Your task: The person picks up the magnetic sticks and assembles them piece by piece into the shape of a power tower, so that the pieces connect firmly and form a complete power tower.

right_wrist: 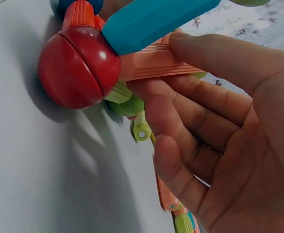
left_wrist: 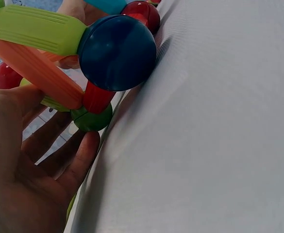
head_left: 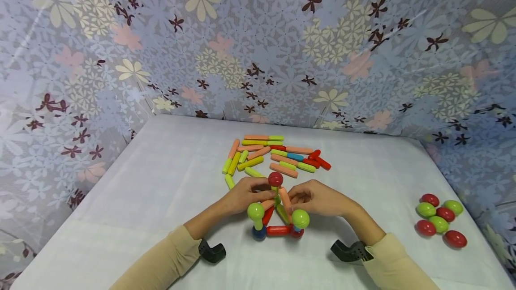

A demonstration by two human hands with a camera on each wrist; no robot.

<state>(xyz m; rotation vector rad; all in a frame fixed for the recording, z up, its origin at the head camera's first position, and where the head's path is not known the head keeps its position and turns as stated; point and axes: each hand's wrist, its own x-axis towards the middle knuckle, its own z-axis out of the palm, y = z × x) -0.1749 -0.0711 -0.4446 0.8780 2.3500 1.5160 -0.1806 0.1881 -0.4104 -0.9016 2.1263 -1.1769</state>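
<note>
Stick-and-ball frame stood on the white table between the left hand and the right hand. The left fingers were bent round its back corner and held a lime stick just above a green ball. The right thumb and fingers closed in and pinched an orange stick. Loose sticks lay behind the frame, and seven red and green balls lay well off to the right.
</note>
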